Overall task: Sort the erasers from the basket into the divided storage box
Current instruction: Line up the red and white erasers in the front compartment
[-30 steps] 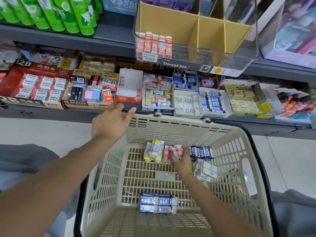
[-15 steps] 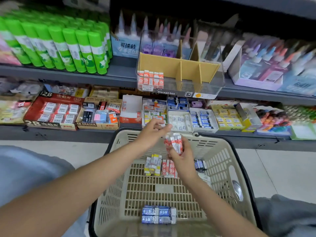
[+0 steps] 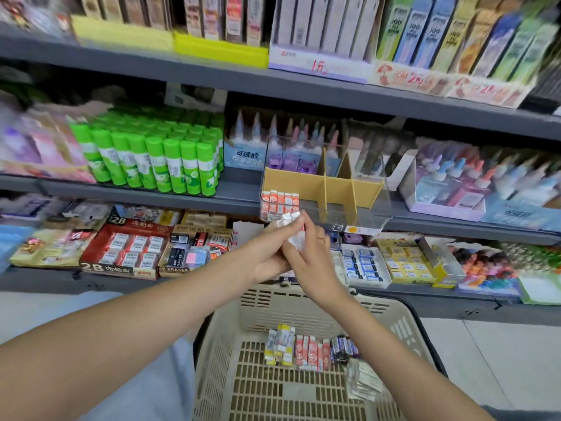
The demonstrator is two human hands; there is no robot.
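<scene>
Both hands meet in front of the shelf, just below the clear divided storage box [image 3: 358, 189]. My left hand [image 3: 267, 253] and my right hand [image 3: 309, 253] together grip a small bunch of red-and-white erasers [image 3: 290, 221]. The box's left compartment holds a row of red-and-white erasers [image 3: 280, 202]; its other compartments look bare. Below, the beige basket [image 3: 224, 344] holds yellow-and-white erasers [image 3: 280, 344], red ones [image 3: 312, 352], blue ones [image 3: 344, 349] and clear-wrapped white ones [image 3: 362, 381].
Green glue sticks [image 3: 158, 159] stand left of the box on the same shelf, glue bottles [image 3: 473, 180] to its right. Eraser display cartons [image 3: 127, 247] fill the shelf below. The basket sits on the floor against the shelving.
My right hand lifted the red-and-white erasers out of the basket up to the storage box's front. My left hand left the basket rim and joined it on the bunch. The view tilted upward.
</scene>
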